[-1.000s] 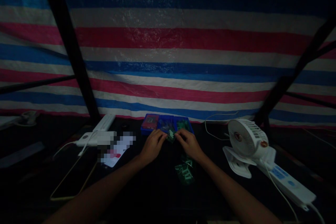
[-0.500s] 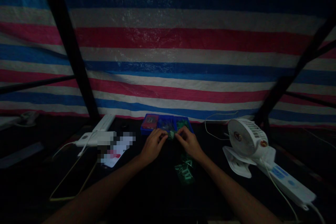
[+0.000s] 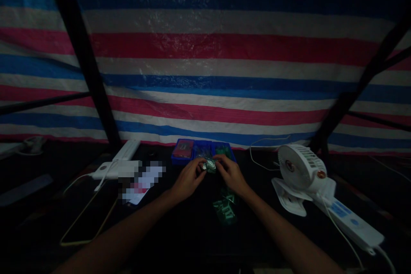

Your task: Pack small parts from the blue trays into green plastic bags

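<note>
Both my hands meet at the middle of the dark table. Between their fingertips is a small green-and-silver piece (image 3: pixel 210 165), perhaps a circuit board in shiny wrapping, and my left hand (image 3: pixel 188 179) and my right hand (image 3: pixel 231 174) both pinch it. Just beyond them stands a blue compartment tray (image 3: pixel 203 150) holding small items, with green ones in its right compartment. A loose heap of green board-like pieces (image 3: pixel 225 207) lies on the table nearer me, below my right hand.
A white clip-on fan (image 3: pixel 300 170) and a white power strip (image 3: pixel 351 224) stand to the right. To the left are a white power bank (image 3: pixel 112 170), a blurred white card (image 3: pixel 143 184) and a dark phone (image 3: pixel 86 218). A striped tarp (image 3: pixel 205 72) hangs behind the table.
My fingers have closed in around the green piece, which now sits higher between my hands and shows a silvery sheen. The tray and the green heap have not shifted.
</note>
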### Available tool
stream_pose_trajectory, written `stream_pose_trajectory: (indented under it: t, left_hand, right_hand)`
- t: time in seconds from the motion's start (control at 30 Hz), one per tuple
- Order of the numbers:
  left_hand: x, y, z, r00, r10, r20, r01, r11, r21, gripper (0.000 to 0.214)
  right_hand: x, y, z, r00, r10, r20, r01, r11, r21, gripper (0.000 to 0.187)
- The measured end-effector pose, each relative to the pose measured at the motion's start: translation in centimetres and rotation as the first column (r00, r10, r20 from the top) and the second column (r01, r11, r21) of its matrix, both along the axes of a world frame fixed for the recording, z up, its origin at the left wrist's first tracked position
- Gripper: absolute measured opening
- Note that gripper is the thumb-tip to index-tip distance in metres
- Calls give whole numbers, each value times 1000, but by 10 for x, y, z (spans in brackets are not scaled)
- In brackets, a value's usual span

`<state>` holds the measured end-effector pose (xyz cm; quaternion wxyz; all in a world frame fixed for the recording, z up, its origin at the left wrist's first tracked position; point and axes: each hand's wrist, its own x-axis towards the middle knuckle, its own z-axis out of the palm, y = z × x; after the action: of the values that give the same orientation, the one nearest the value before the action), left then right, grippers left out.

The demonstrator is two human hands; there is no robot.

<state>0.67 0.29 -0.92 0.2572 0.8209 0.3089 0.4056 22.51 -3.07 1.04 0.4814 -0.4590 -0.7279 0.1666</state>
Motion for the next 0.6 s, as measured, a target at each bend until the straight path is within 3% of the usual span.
stream_pose_trajectory:
  t: [0.2, 0.43, 0.6]
  left_hand:
    - [-2, 0, -1, 1000, 3, -10, -3, 1000, 23, 33]
    - [-1, -4, 9, 1000, 18, -12, -17, 998, 62, 18]
    - [-1, -4, 13, 998, 54, -15, -52, 994, 97, 20]
  right_hand:
    - [0, 0, -1, 1000, 6, 14, -6, 1000, -6, 22]
    - [1, 3, -4, 1000, 21, -3, -21, 999, -26, 26]
    - [-1, 2, -3, 999, 31, 18, -31, 999, -10, 19]
